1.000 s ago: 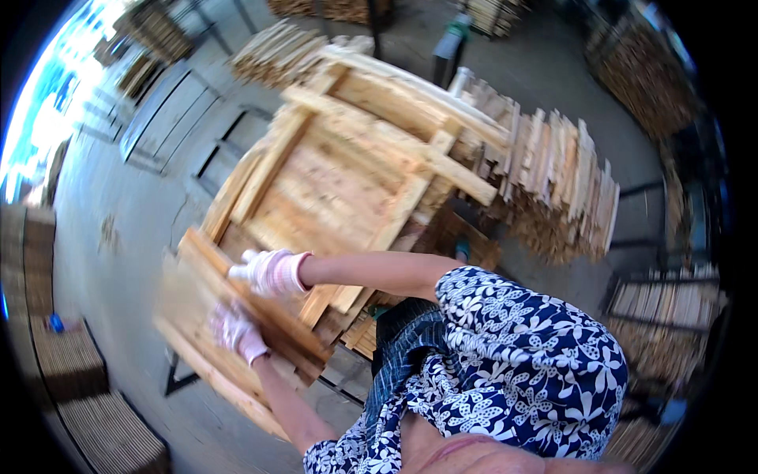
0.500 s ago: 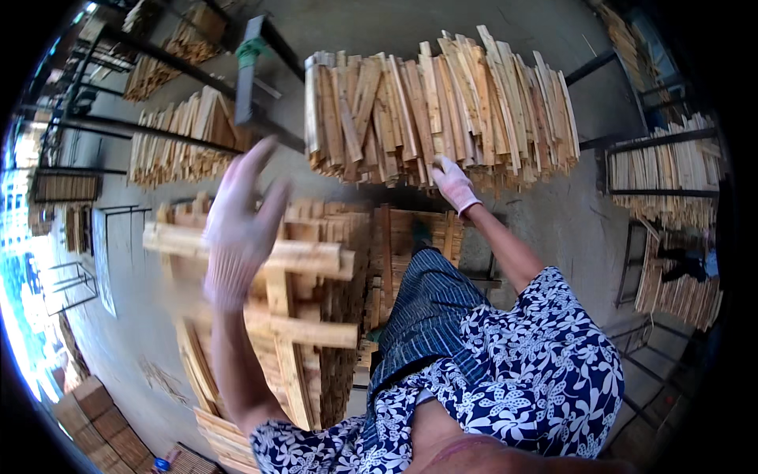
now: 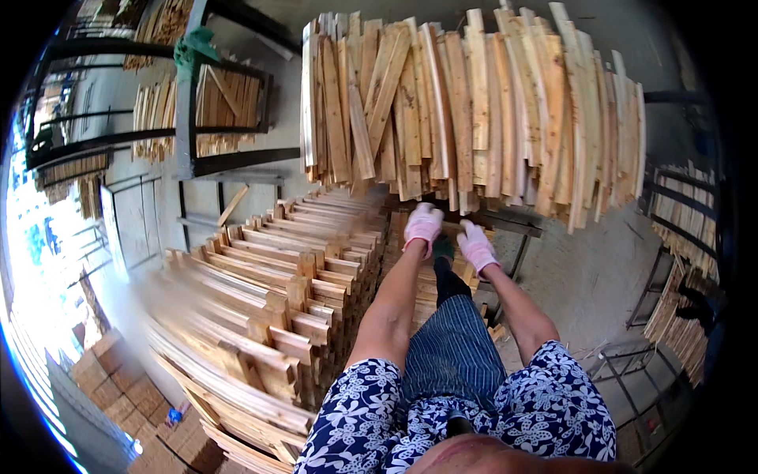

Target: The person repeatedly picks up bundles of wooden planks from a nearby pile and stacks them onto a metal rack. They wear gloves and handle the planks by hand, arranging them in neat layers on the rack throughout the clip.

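Note:
My left hand (image 3: 424,227), in a pale pink-and-white glove, is at the near lower ends of a wide row of wooden strips (image 3: 482,110). Its fingers are curled, and what they hold, if anything, is hidden. Close beside it on the right, my right hand (image 3: 477,246), gloved alike, has its fingers bent in toward the end of a strip. Contact there is too small to make out. The strips stand side by side on a dark metal rack, some leaning across others.
A tall crisscross stack of wooden slats (image 3: 268,316) stands close on my left. A metal frame post (image 3: 186,118) with green cloth tied on it rises at far left. More racked strips (image 3: 683,213) are at right; brown bundles (image 3: 118,387) lie at lower left.
My left hand has come from above the slat stack to the strip ends, beside my right hand. The loose slat frame seen across the stack's top has gone from there. My view has shifted nearer the rack.

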